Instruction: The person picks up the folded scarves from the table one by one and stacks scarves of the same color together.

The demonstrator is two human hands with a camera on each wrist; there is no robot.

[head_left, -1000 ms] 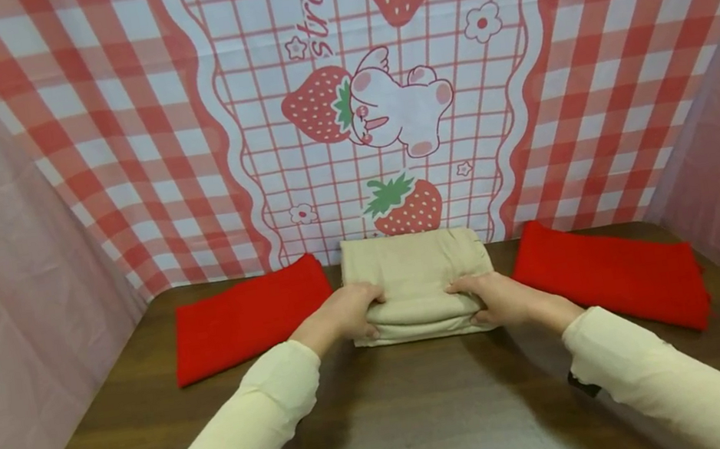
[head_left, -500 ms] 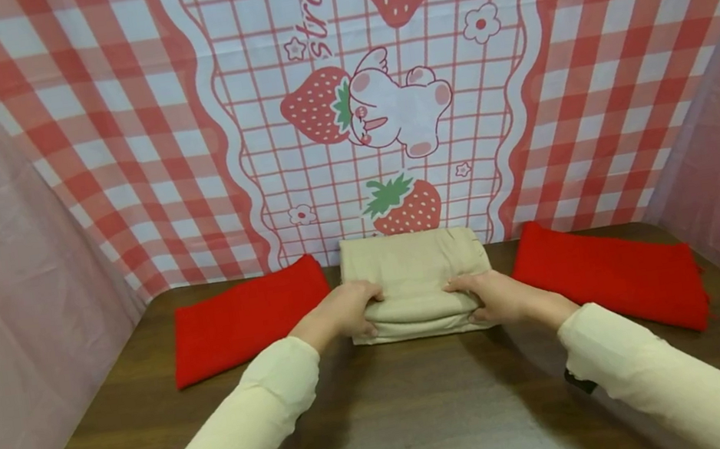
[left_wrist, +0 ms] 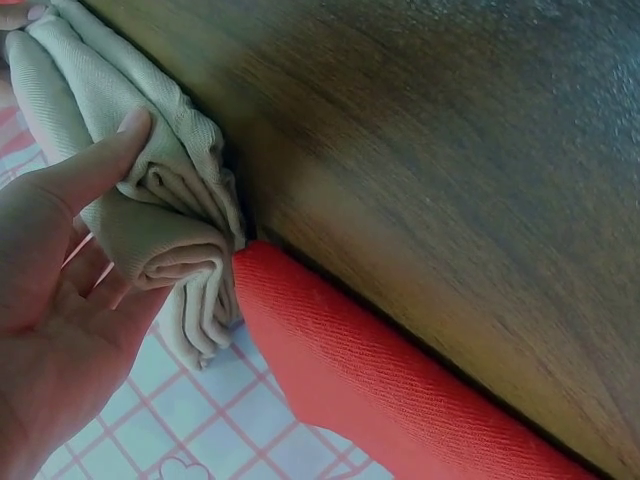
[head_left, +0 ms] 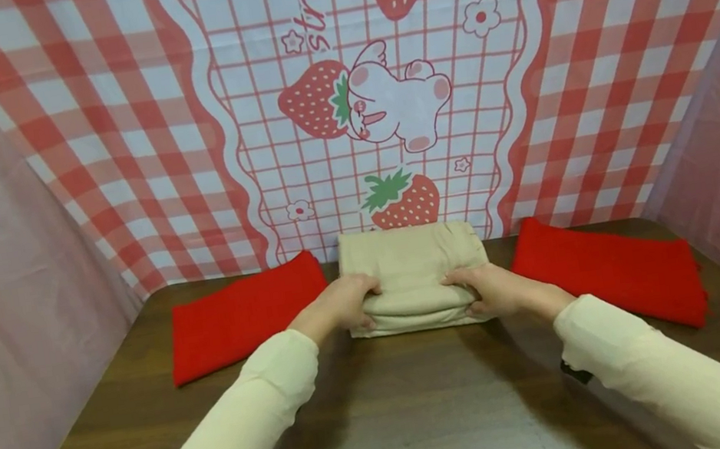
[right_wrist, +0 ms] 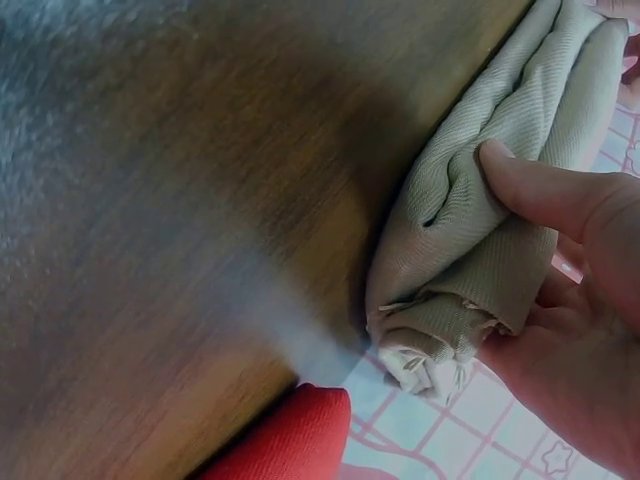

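Note:
A thick folded beige cloth [head_left: 410, 259] lies at the back middle of the table, its far side near the backdrop. My left hand [head_left: 347, 304] grips its near left corner, the thumb on top and the other fingers reaching under or behind. At the near right corner my right hand [head_left: 496, 291] holds it the same way. In the left wrist view the thumb presses on the beige cloth [left_wrist: 160, 215], whose rolled layers show at the end. The right wrist view shows the other end of the beige cloth [right_wrist: 470, 250], with frayed threads at its edge.
One folded red cloth [head_left: 245, 319] lies to the left, another red cloth [head_left: 612, 272] to the right, both slanted. The brown wooden table [head_left: 403, 420] ends at a checked strawberry backdrop [head_left: 396, 95]. Pink curtains [head_left: 14, 292] hang at both sides.
The head view shifts slightly, so the scene sits a little higher in it. Both hands keep their hold on the beige cloth, and the red cloths stay put.

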